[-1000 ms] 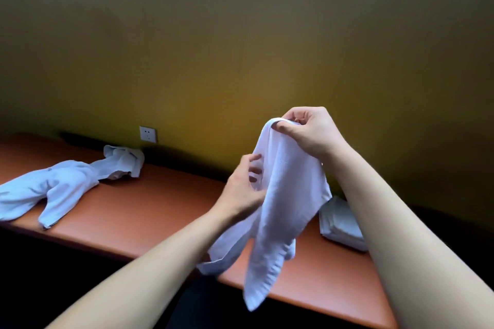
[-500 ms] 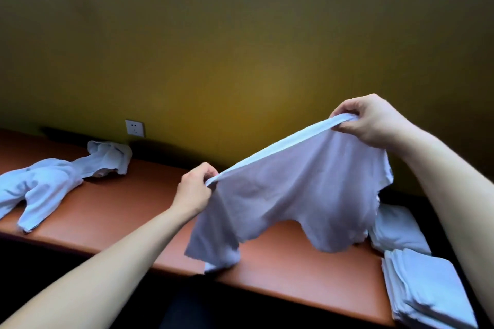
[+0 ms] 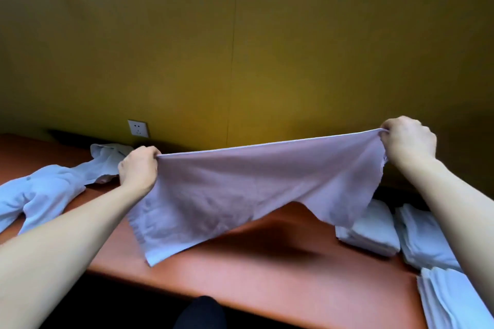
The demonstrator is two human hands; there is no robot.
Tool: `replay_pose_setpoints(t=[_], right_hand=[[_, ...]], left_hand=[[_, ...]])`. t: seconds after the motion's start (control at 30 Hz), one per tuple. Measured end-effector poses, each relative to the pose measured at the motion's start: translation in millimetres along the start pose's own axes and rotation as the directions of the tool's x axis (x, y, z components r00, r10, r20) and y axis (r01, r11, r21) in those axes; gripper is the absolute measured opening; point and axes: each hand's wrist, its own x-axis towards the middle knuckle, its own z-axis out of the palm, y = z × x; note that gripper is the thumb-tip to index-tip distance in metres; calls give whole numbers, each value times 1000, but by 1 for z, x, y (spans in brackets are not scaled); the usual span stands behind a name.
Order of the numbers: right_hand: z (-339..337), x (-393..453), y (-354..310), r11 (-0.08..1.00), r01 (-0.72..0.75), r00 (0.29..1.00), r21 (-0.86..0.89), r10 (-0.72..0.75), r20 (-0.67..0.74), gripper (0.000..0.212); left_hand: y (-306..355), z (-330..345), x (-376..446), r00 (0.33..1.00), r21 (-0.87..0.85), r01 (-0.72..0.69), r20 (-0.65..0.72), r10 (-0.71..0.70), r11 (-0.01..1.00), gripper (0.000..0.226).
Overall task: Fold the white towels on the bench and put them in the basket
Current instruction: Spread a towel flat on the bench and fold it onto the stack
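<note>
The left hand (image 3: 139, 168) and right hand (image 3: 409, 141) each pinch a top corner of a white towel (image 3: 240, 189), stretched taut between them above the orange desk (image 3: 267, 270). Folded towels (image 3: 371, 230) lie below the right hand; crumpled ones (image 3: 48, 189) (a loose heap) sit beside the left

White towel (image 3: 256, 189) over orange-brown bench (image 3: 280, 270) (wall (image 3: 240, 48) olive-yellow).

Left hand (image 3: 139, 168) and right hand (image 3: 409, 140) each grip a top corner of the white towel (image 3: 240, 189), stretched above the table (image 3: 267, 270).
</note>
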Motion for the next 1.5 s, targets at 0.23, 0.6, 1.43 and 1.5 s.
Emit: replay_pose_setpoints(t=[0.23,0.6,1.43,1.5], right_hand=[[28,43,-13,692,-272,914,668,403,-46,25],[96,-79,17,353,-109,944,929,331,-15,27],[261,-318,60,748,-526,707,403,122,697,14],[263,-303,58,729,-547,726,412,169,666,13]], left_hand=[[42,-23,85,965,-195,111,-212,-153,975,32],[-28,21,16,976,-316,-123,-209,57,941,26],[-83,150,-157,879,245,10,459,-125,969,15],[-43,161,-164,861,113,-122,507,48,986,16]])
